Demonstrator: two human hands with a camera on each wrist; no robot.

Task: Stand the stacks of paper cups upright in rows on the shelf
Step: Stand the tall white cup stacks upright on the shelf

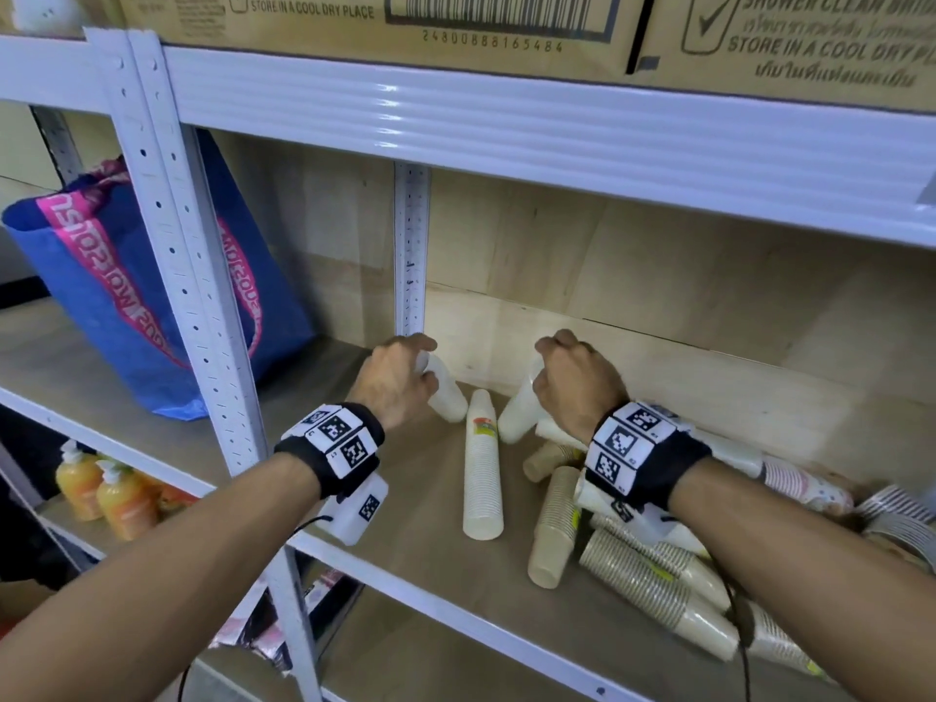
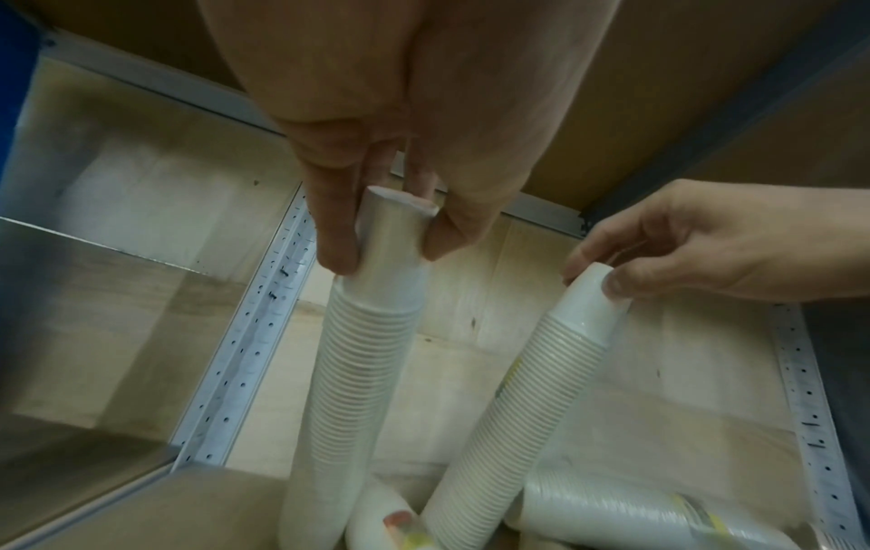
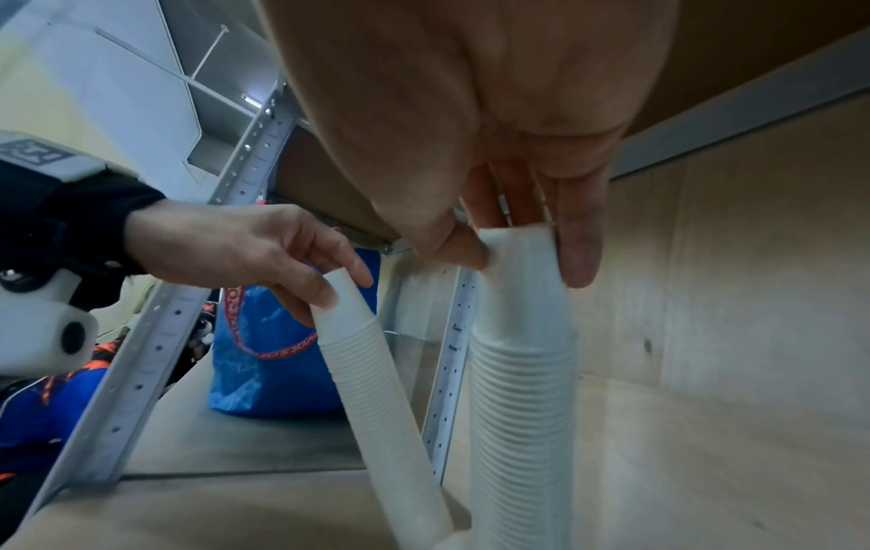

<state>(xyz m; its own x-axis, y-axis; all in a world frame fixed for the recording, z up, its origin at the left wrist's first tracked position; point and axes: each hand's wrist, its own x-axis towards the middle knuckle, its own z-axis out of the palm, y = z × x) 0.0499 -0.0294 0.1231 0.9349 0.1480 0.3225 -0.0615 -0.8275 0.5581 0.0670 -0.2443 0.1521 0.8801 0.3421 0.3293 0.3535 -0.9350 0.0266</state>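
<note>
Left hand (image 1: 392, 380) pinches the top cup of a white cup stack (image 2: 362, 357) between thumb and fingertips (image 2: 335, 238); the stack stands tilted at the back left of the shelf board (image 1: 420, 524), near the rear perforated upright (image 1: 411, 245). Right hand (image 1: 575, 382) pinches the top of a second white cup stack (image 3: 522, 390) in the same manner, thumb on one side, fingers on the other; this stack also leans, its base near the base of the first. Between the two, a third white stack (image 1: 482, 468) with a coloured label lies flat on the board, touched by neither hand. To the right, a loose heap of kraft-brown cup stacks (image 1: 554, 524) and printed stacks (image 1: 805, 486) lies on its side, partly under the right forearm. A blue woven bag (image 1: 126, 306) with pink lettering stands in the neighbouring bay; cardboard cartons (image 1: 385, 27) sit on the shelf above; orange pump bottles (image 1: 101, 491) stand on the lower level.
</note>
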